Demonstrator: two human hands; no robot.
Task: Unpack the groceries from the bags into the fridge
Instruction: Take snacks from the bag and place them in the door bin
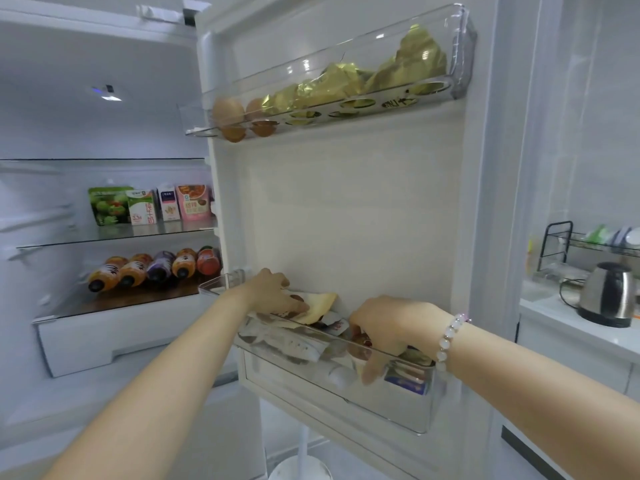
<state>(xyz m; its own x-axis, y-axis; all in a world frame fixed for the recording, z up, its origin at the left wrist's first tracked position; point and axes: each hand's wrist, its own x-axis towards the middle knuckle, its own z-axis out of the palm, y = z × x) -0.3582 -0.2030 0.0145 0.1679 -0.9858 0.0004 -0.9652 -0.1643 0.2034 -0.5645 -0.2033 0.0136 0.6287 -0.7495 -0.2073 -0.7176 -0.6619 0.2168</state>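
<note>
Head view, step: snack packets are being settled into the lower door bin [398,410], at 5 o'clock in the frame.
Left hand [273,292]: released, its fingers laid flat on a pale yellow packet [320,306] and pressing it onto the pile.
Right hand [384,330]: curled over the bin's rim among reddish packets at 3 o'clock of the left hand; I cannot tell whether it grasps 1.
Doing it well: probably flatten the pile and tuck the corners below the rim, so nothing catches when the door shuts.
In the way: the bin looks crowded, so loose packets may slide out.
Around: eggs [228,112] and gold foil bags [415,60] in the upper door bin [462,46] at 12 o'clock; cartons [166,206] and lying bottles [156,268] on shelves at 9 o'clock; a kettle [606,296] on the counter [554,320] at 3 o'clock.
</note>
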